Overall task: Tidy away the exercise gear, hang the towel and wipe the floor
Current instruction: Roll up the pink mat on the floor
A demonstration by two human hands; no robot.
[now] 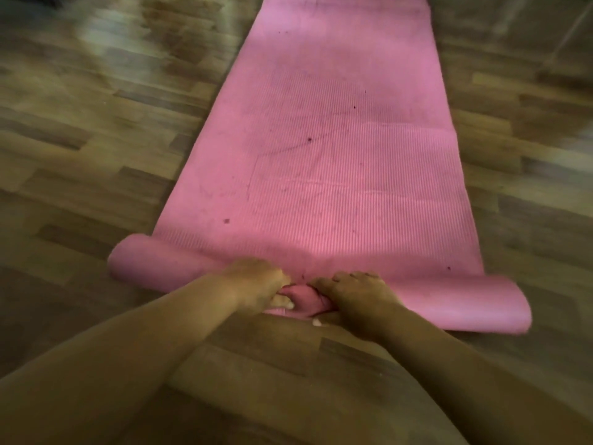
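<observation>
fingers of left hand and right hand curled, gripping rolled end | pink ribbed foam exercise mat | unrolled length runs straight ahead on wooden floor; roll axis crosswise

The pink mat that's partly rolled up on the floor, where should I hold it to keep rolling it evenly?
Grip the rolled tube of the pink mat from the near side, hands spread apart. The left hand and right hand crowd its middle, and the roll looks skewed, so probably shift outward.

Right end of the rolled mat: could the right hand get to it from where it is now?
Probably yes. The right hand grips the mat roll near its middle, and the roll's right end lies uncovered on the wooden floor, nothing between.
</observation>
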